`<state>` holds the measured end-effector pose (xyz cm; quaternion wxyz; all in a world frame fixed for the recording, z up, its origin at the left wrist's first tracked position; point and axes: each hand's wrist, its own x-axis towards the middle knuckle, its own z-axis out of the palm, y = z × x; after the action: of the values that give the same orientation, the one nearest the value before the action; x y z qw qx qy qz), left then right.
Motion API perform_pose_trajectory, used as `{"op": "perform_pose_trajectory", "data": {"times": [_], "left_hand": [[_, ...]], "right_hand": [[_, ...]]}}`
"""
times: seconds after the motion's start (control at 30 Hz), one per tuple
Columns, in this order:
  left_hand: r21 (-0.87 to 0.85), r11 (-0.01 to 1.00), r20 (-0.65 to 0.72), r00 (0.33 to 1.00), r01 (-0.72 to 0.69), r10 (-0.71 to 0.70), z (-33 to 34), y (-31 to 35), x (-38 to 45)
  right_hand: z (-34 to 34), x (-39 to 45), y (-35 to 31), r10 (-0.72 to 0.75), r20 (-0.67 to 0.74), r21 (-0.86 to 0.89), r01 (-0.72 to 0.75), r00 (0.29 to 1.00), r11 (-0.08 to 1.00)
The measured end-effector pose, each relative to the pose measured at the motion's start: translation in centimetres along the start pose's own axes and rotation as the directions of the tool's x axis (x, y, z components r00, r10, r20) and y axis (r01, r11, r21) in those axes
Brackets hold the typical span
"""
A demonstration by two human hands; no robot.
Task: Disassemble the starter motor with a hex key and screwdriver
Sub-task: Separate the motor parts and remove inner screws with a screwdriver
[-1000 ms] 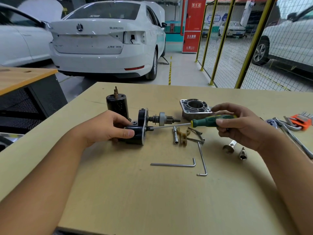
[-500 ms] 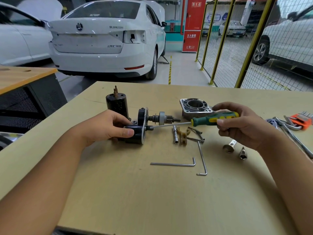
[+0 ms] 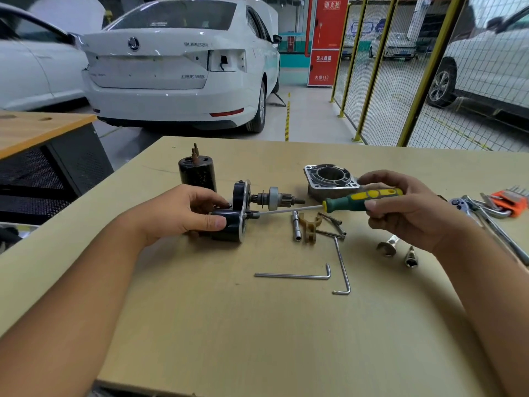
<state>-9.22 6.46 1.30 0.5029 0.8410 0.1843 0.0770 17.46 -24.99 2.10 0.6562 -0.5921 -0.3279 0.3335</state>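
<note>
Left hand: the left hand [image 3: 183,213], left of centre, is wrapped around the black starter motor [image 3: 229,224] lying on the table [image 3: 257,339].
Right hand: the right hand [image 3: 400,213] has its fingers curled round the screwdriver [image 3: 357,200] handle.
Tip: it sits at a screw on the motor's plate.
Slip risk: the shaft meets the screw at an angle and could cam out.
Roll risk: a loose hold lets the motor turn.
Hex keys: two hex keys [image 3: 315,275] lie idle at lower centre.

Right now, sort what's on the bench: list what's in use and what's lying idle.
In use:
left hand
motor assembly
right hand
screwdriver

Idle:
two hex keys
aluminium housing
black motor can
loose bolts
orange hex key set
</note>
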Motion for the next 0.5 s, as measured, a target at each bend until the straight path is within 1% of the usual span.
{"op": "perform_pose_trajectory", "data": {"times": [0.03,0.07,0.13,0.2,0.4,0.43,0.5], "left_hand": [[-0.012,1.0,-0.002,1.0,-0.002,0.002,0.01,-0.03,0.03],[-0.021,1.0,-0.004,1.0,-0.005,0.005,0.02,-0.07,0.04],[-0.021,1.0,-0.004,1.0,-0.01,0.01,0.05,-0.09,0.05],[-0.021,1.0,0.005,1.0,-0.014,0.014,0.07,-0.04,0.02],[-0.014,1.0,0.017,1.0,-0.016,0.016,0.18,0.25,-0.06],[-0.013,1.0,0.014,1.0,-0.018,0.018,0.22,0.31,-0.1],[-0.012,1.0,0.008,1.0,-0.02,0.02,0.28,0.45,-0.2]], "right_hand": [[0.2,0.05,-0.01,0.013,-0.001,0.005,-0.013,1.0,1.0],[0.44,0.04,-0.09,0.044,-0.014,-0.025,-0.044,0.999,0.999],[0.51,0.01,-0.16,0.119,-0.067,-0.157,-0.128,0.991,0.979],[0.35,-0.05,-0.08,0.146,-0.092,-0.219,-0.163,0.985,0.962],[-0.13,-0.08,0.12,0.059,0.0,-0.088,-0.059,0.998,0.994],[0.04,-0.06,0.13,0.066,0.002,-0.078,-0.066,0.998,0.995],[0.44,-0.16,0.08,0.127,-0.022,-0.122,-0.129,0.992,0.984]]}}
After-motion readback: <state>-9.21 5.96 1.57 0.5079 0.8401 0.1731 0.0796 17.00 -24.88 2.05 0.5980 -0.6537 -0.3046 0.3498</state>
